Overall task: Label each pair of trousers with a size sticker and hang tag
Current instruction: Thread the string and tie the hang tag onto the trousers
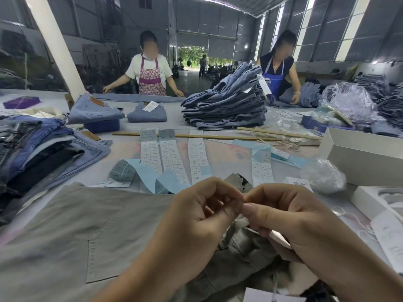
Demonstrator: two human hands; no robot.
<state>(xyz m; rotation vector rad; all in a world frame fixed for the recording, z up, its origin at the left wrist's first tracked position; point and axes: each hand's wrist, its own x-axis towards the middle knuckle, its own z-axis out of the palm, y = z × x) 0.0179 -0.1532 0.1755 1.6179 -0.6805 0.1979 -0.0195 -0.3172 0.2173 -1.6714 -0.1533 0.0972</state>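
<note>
Both hands are meeting close to the lens above the grey trousers (91,227): the left hand (196,216) and the right hand (290,216) are bringing curled fingers (220,188) tip to tip, apparently pinching something very fine, likely the string of a hang tag (272,297) lying just below the fingers at the picture's lower edge. Whatever is being pinched is too thin to make out, so I cannot tell whether it is a thread or a small sticker. Beyond the fingers, sticker strips (196,158) are lying in rows on the counter (231,149), with a stack of jeans (226,103) farther off.

Judging from this, the thread could be slipping free or knotting wrongly, since the grip is only fingertip-deep. Part of the waistband is hidden under the hands, and the tag is cut off by the frame.
</note>
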